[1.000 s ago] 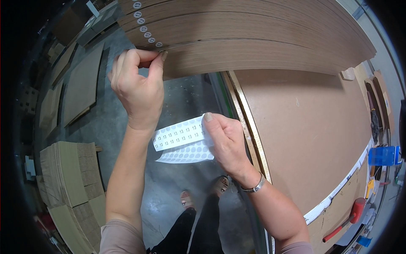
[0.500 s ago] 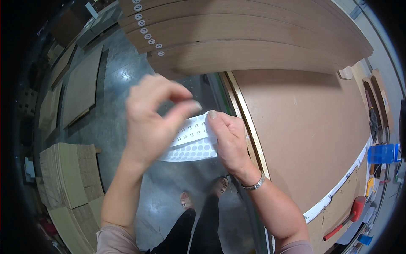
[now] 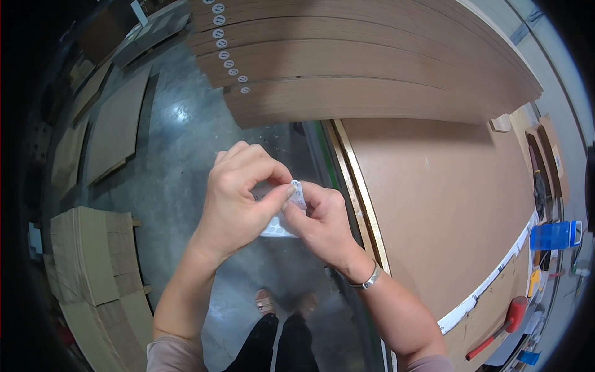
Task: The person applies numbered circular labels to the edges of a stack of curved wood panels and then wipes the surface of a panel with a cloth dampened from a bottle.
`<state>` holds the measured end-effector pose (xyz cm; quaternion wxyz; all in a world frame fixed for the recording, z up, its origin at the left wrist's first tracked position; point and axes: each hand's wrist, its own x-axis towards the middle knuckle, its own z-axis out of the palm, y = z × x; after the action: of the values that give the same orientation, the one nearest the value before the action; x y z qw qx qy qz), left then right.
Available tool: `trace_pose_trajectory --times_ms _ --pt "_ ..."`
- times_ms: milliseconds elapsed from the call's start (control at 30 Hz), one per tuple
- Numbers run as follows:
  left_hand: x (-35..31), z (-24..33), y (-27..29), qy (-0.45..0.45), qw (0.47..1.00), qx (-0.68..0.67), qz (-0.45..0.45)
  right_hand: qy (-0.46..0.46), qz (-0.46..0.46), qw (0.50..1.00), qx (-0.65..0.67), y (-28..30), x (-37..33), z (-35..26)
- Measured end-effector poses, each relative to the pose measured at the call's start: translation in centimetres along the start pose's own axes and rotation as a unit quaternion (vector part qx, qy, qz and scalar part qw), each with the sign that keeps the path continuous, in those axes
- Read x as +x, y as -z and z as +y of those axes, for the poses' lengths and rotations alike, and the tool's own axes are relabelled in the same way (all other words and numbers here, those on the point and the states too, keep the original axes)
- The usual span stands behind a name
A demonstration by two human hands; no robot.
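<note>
Brown panels point(image 3: 365, 68) fill the far side, a brown tabletop point(image 3: 434, 204) the right, then a red mallet point(image 3: 502, 328). The left hand point(image 3: 238, 201), partly blocking the sticker sheet point(image 3: 299, 197), pinches its edge between 2 fingertips; the right hand point(image 3: 325, 223) clamps it.

2 hands point(image 3: 238, 198) point(image 3: 327, 224), apparently pinching sticker sheet point(image 3: 277, 229)

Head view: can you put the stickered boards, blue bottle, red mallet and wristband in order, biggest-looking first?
1. Stickered boards
2. Blue bottle and red mallet: too alike to rank
3. Wristband
</note>
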<state>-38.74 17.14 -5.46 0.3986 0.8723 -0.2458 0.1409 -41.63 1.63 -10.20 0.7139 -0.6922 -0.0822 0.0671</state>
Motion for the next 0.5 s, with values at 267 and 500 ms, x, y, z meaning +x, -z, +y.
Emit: trace_pose_trajectory --times_ms 267,500 --pt "-0.8 -0.6 -1.7 -0.038 0.997 0.018 0.064 0.061 0.054 0.989 -0.123 -0.3 0.4 0.3" --pt "-1.7 -1.6 -2.6 -0.019 0.990 -0.039 0.137 0.046 0.081 0.981 -0.168 -1.0 0.4 -0.3"
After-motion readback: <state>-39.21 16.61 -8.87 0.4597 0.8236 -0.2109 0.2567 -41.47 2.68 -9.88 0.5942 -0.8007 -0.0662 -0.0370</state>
